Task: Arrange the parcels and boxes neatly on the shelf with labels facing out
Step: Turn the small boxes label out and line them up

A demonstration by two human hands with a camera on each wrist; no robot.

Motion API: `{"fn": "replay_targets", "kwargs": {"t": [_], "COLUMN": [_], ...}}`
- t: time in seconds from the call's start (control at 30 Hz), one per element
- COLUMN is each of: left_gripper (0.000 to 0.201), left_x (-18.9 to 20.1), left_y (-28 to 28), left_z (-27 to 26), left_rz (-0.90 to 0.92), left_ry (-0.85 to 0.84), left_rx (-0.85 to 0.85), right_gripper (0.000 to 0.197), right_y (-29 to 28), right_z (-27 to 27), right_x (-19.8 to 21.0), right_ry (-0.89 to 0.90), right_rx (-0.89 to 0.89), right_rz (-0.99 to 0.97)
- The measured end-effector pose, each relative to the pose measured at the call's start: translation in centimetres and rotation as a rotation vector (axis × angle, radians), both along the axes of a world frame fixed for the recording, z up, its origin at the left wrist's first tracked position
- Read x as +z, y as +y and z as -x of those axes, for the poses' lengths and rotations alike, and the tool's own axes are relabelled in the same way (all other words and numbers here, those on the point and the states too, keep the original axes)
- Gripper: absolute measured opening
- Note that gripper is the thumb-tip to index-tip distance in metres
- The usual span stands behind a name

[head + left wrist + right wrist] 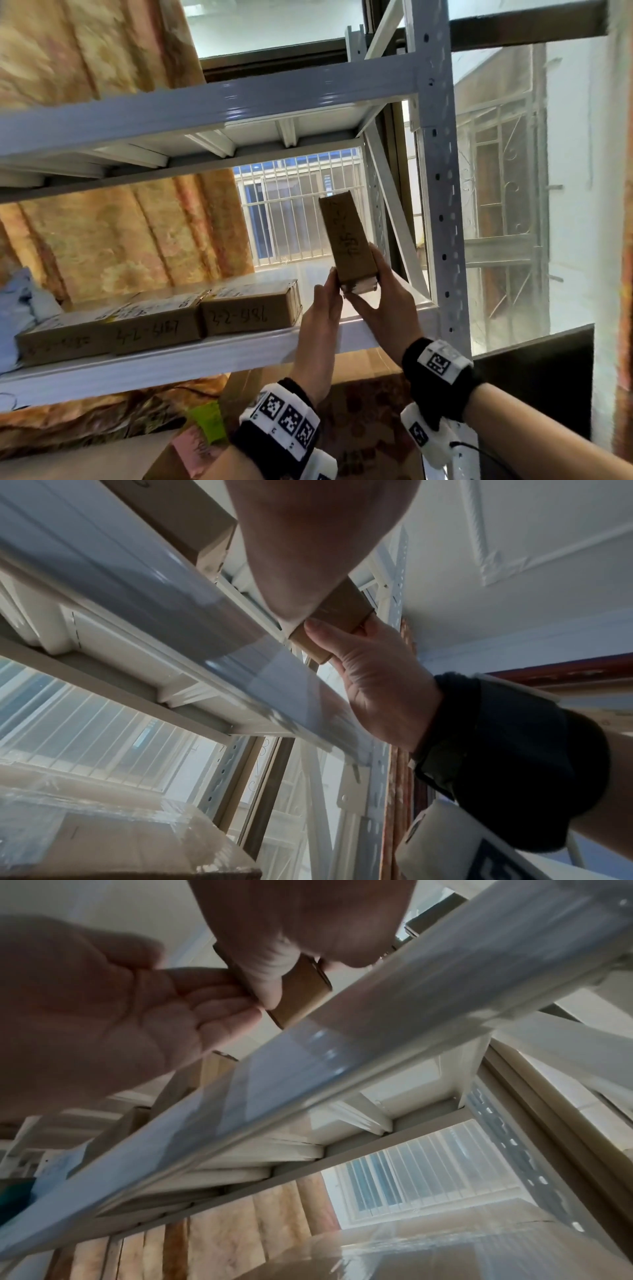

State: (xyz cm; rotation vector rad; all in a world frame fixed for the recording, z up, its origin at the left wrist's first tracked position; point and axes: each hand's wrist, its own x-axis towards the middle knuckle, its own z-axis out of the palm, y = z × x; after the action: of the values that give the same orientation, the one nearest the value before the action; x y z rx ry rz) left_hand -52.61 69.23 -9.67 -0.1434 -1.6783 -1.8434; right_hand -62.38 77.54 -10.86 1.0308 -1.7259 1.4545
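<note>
A slim brown cardboard box [347, 240] with handwritten numbers stands tilted on end above the right part of the white shelf [205, 356]. My right hand [373, 287] grips its taped lower end from the right and below; the thumb crosses the box [301, 993] in the right wrist view. My left hand [329, 284] has straight fingers that touch the box's lower left edge. Three flat brown boxes lie in a row on the shelf: one [250, 308] nearest my hands, one [157, 325] in the middle, one [61, 339] at the left, with numbers facing out.
A grey upright post [442, 205] and a diagonal brace close the shelf's right end. An upper shelf beam [205, 106] runs overhead. A pale blue bag [17, 308] sits at the far left. Cardboard boxes with coloured notes [205, 425] lie below the shelf.
</note>
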Motion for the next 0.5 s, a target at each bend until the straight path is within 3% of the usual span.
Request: {"fn": "replay_targets", "kwargs": {"t": [0.23,0.5], "left_gripper": [0.054,0.064], "left_x": [-1.4,-0.7], "left_y": [0.0,0.3], "left_z": [0.5,0.4], "left_rz": [0.157,0.148], "left_ry": [-0.038,-0.045], "left_rx": [0.036,-0.003], "right_gripper": [0.088,0.087], "right_y": [0.1,0.1], "right_z": [0.8,0.5], "right_x": [-1.0,0.1], "right_ry": [0.030,-0.045], "right_rx": [-0.057,0.027], "right_rz": [0.024,-0.013]}}
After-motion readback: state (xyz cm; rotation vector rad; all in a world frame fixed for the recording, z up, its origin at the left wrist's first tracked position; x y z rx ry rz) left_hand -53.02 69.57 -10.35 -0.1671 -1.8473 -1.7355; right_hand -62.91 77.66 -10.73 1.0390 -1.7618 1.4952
